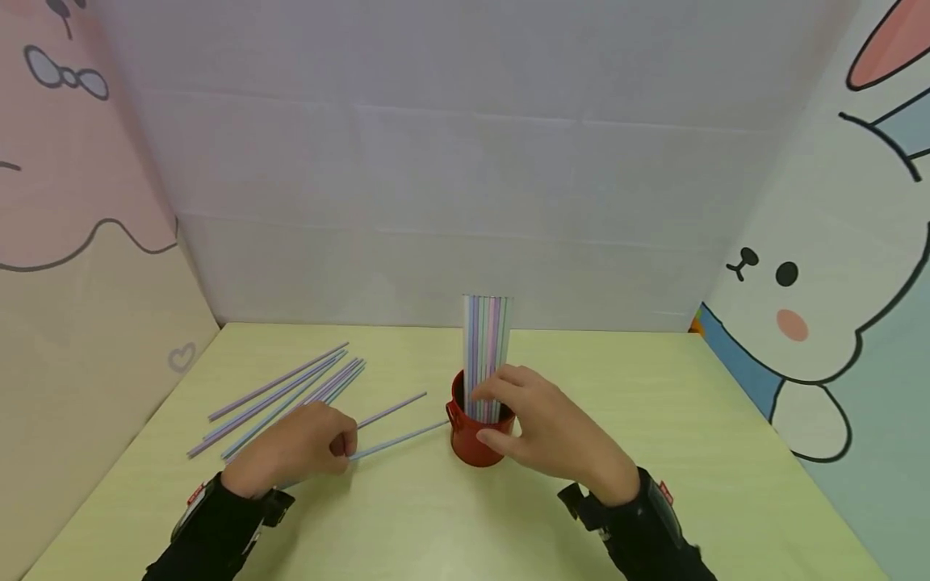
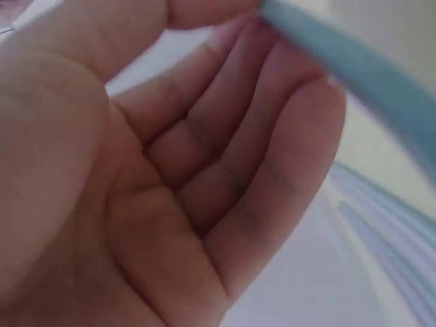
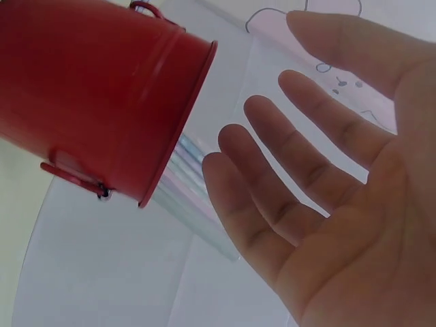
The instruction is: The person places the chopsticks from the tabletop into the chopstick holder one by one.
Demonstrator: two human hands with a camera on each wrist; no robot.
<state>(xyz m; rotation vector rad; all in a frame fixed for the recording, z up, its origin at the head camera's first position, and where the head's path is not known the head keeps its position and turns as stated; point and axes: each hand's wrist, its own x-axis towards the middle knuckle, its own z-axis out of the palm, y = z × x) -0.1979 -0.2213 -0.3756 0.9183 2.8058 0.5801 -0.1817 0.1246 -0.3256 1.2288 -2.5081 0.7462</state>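
Note:
My left hand (image 1: 308, 444) pinches a light blue straw (image 1: 403, 440) between thumb and fingertip. That straw (image 2: 361, 71) runs out from the fingertips in the left wrist view, and its far end points at a small red bucket (image 1: 475, 446). Pastel straws (image 1: 485, 343) stand upright in a bundle inside the bucket. Beside the bucket's right side is my right hand (image 1: 541, 424), its fingers spread and relaxed. In the right wrist view nothing lies in that hand (image 3: 327, 177), and the bucket (image 3: 102, 88) shows apart from the fingertips.
Several loose straws (image 1: 272, 403) lie slanted on the pale yellow table (image 1: 654, 420) at the left. A single purple straw (image 1: 395, 407) rests between them and the bucket. A white wall (image 1: 465, 177) closes off the back, with printed panels at both sides.

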